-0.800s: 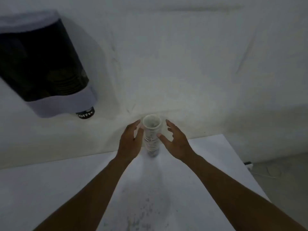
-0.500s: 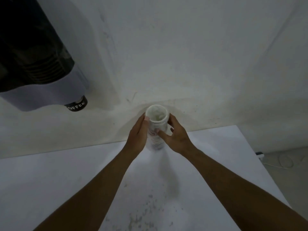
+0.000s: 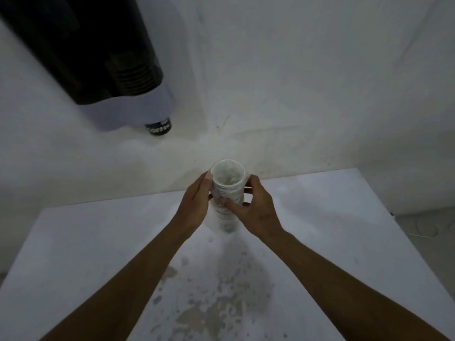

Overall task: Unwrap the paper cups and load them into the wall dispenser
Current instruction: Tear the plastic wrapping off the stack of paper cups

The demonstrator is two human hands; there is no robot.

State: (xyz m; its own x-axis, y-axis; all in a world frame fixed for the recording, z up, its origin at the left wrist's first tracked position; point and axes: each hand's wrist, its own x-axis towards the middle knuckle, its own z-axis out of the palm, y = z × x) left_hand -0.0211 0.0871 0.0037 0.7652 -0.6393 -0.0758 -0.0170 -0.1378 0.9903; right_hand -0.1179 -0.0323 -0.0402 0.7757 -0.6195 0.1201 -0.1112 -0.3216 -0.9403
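A tall stack of white paper cups (image 3: 227,190) in a clear wrapper stands upright on the white table (image 3: 98,242), its open mouth facing me. My left hand (image 3: 195,203) presses against its left side. My right hand (image 3: 253,209) wraps its right side, thumb across the front. The wall dispenser (image 3: 98,57), dark and translucent with a pale base, hangs at the upper left. Ribbed cup rims show inside it, and a dark cup printed with "COFFEE" (image 3: 158,127) pokes out of its bottom.
The table butts against a white wall (image 3: 295,82). Its right edge drops to a grey floor with a white cable (image 3: 426,230). The tabletop near me is worn and speckled (image 3: 216,303).
Both hands, open on either side of the stack earlier, have closed onto it. The camera has moved closer and tilted, so the dispenser sits higher in view.
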